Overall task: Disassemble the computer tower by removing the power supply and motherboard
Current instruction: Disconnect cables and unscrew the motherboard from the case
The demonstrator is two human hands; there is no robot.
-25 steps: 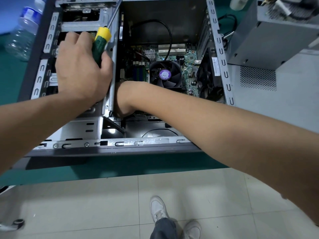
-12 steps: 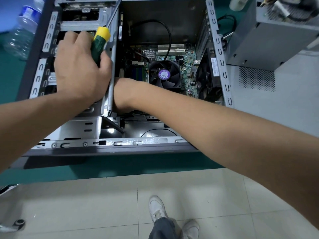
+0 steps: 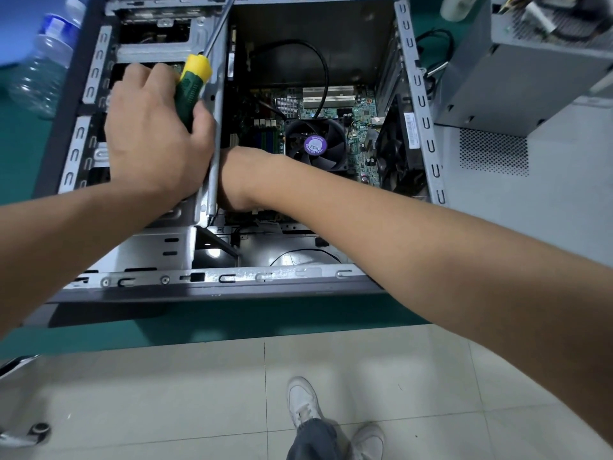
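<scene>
The computer tower (image 3: pixel 232 280) lies on its side on the green table (image 3: pixel 232 320), with its open side facing up. The gray power supply (image 3: pixel 527 81) is already out. It sits on the table to the right of the tower, well apart from the inside of the case. So the first big job looks done.

The motherboard (image 3: pixel 358 141) is still inside, flat on the bottom of the case, with its round black fan (image 3: pixel 318 144) on top. The step in hand looks like getting the motherboard loose.

The left hand (image 3: pixel 152 134) is curled tight around the green and yellow screwdriver (image 3: pixel 192 84). The metal shaft points away, toward the far side. The hand rests by the metal drive cage (image 3: pixel 156 44) on the left and the tool is not on a screw right now.

The right hand (image 3: pixel 232 180) reaches down into the case, just beside the cage wall. Only the wrist and a bit of the hand show. The fingers are hidden, so I cannot tell if they hold anything.

Next, I think the wires on the board need pulling off. A black cable (image 3: pixel 323 71) still loops down to it. Then the screwdriver tip has to find each small screw. It is a tight spot, so slow, careful moves would help.
</scene>
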